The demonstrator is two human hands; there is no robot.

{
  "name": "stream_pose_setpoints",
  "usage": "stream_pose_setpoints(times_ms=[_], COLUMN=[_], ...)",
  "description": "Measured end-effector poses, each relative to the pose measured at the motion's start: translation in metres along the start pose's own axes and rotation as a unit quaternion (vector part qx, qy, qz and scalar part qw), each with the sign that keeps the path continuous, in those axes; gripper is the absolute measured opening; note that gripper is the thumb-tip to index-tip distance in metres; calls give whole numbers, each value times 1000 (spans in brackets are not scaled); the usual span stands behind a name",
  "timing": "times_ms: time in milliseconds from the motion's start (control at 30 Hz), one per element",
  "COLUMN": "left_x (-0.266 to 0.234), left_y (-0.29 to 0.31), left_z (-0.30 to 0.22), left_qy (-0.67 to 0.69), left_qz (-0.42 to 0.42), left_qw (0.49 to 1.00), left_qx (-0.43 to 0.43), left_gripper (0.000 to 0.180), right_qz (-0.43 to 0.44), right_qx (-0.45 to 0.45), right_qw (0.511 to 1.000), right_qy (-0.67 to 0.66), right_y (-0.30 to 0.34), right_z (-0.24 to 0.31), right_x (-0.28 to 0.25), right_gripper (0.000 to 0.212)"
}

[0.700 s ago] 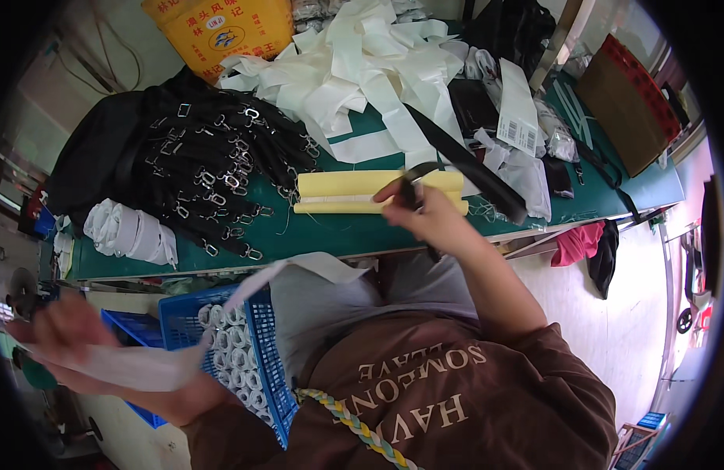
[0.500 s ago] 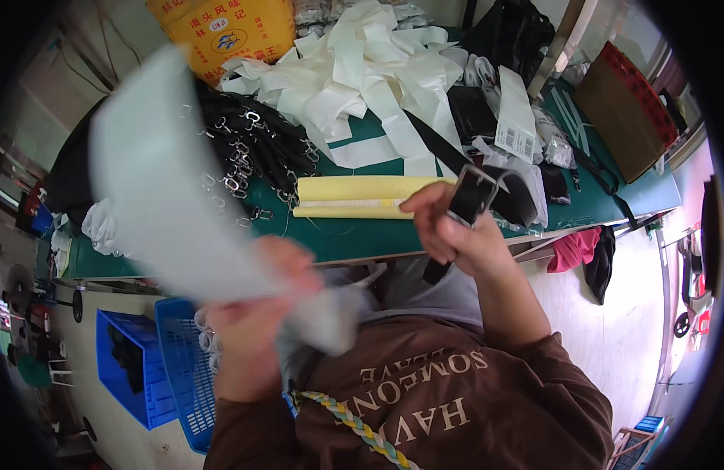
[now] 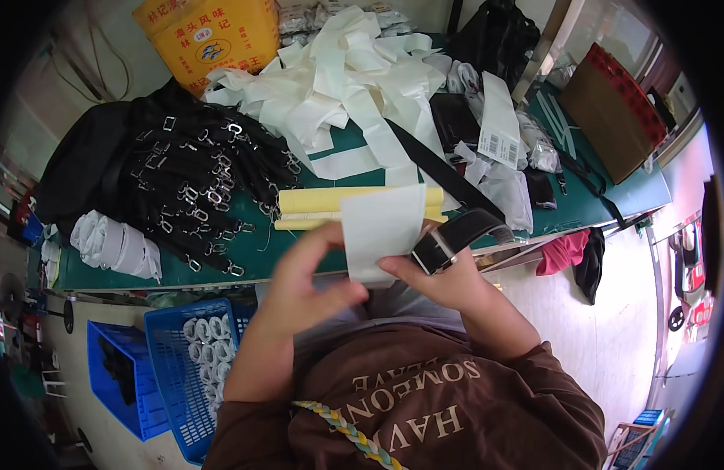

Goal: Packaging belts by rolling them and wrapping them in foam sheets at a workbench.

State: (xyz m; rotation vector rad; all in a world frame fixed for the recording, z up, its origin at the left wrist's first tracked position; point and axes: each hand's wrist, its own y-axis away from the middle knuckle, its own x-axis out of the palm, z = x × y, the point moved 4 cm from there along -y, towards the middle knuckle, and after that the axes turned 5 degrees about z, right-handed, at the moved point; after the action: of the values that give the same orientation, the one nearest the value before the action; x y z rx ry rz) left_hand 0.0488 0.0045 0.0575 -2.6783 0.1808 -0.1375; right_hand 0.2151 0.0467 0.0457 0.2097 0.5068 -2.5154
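My right hand [image 3: 448, 282] is closed around a black belt [image 3: 481, 227] whose silver buckle [image 3: 435, 252] sits at the fingers. Under the right thumb is the lower part of a white paper strip [image 3: 381, 235], standing up in front of the belt's buckle end. My left hand [image 3: 307, 282] is at the strip's left edge, its thumb spread away from the fingers. Some left fingertips go behind the paper and are hidden. Beyond both hands lies a folded yellow sheet [image 3: 311, 205] on the green table [image 3: 260, 270].
Black straps with metal clips [image 3: 213, 176] are heaped at left, beside a white roll [image 3: 115, 247]. White strips [image 3: 338, 86] pile up at the back, near a yellow bag [image 3: 213, 43]. A blue basket [image 3: 166, 376] of white rolls and a blue crate [image 3: 146, 419] stand below left.
The white strip, blurred and raised at left before, is now in front of the belt buckle. My left hand has come toward my right hand, which has turned the buckle lower.
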Motion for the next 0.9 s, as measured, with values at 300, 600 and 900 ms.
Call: stream_pose_setpoints(times_ms=[300,600,900], left_x=[-25,-11,-5], left_y=[-9,-12,-17], left_z=[-11,-12,-17], left_qy=[-173,-186,-326], left_qz=[3,13,23], left_qw=[984,978,921], left_qx=[32,96,212], left_gripper=[18,20,26], right_qz=[15,-16,6], right_qx=[32,-115,-134], right_qw=[990,991,984], right_qy=[-133,65,115], right_y=[-11,-26,-30], right_z=[2,12,15], right_x=[9,2,0], right_gripper=[24,25,25])
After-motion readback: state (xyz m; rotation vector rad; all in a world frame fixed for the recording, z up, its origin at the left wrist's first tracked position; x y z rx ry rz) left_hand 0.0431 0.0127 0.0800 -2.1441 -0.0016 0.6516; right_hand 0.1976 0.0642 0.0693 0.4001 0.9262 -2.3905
